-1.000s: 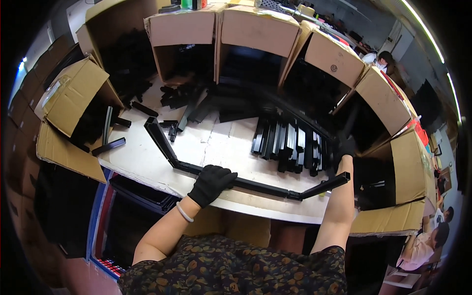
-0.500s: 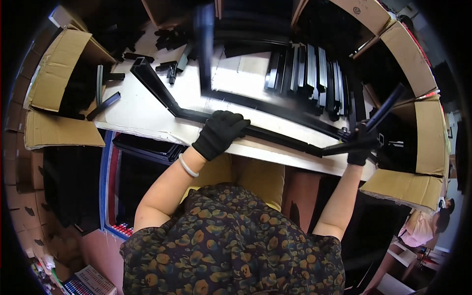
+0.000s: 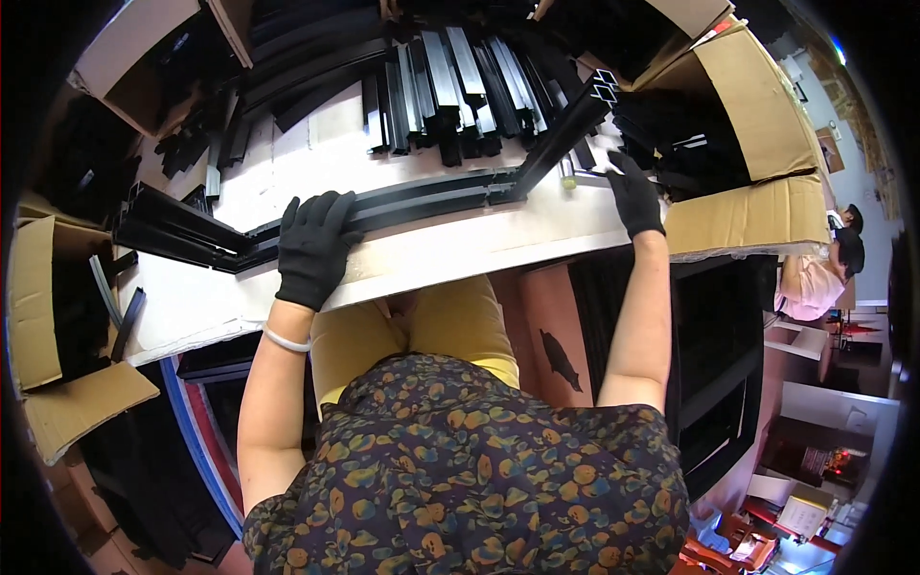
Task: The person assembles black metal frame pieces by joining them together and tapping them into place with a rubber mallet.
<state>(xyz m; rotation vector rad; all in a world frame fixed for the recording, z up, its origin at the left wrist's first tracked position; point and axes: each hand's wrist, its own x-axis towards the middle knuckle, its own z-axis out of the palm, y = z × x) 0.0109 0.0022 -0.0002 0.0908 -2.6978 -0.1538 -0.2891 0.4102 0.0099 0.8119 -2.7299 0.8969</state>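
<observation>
Two black U-shaped frames made of long profiles [image 3: 412, 203] lie side by side along the front of the white tabletop. Their left arms [image 3: 182, 230] angle back to the left. At the right, the arms [image 3: 565, 139] slant up and away, with hollow cut ends showing. My left hand [image 3: 318, 240], in a black glove, is closed over the frames near their left corner. My right hand [image 3: 636, 196], also gloved, is off the frames, to the right of their right arms. Its fingers are apart beside the cardboard box, and I see nothing held in them.
Many loose black and silver profiles [image 3: 455, 86] are stacked behind the frames. Open cardboard boxes flank the table, one at the right [image 3: 757, 211] and one at the left [image 3: 43, 307]. A small yellowish-tipped piece [image 3: 568, 181] lies by the right arms.
The farther frame has come down against the nearer one, so both lie together. My right hand has let go of the frames' right side. The whole view has shifted toward the right.
</observation>
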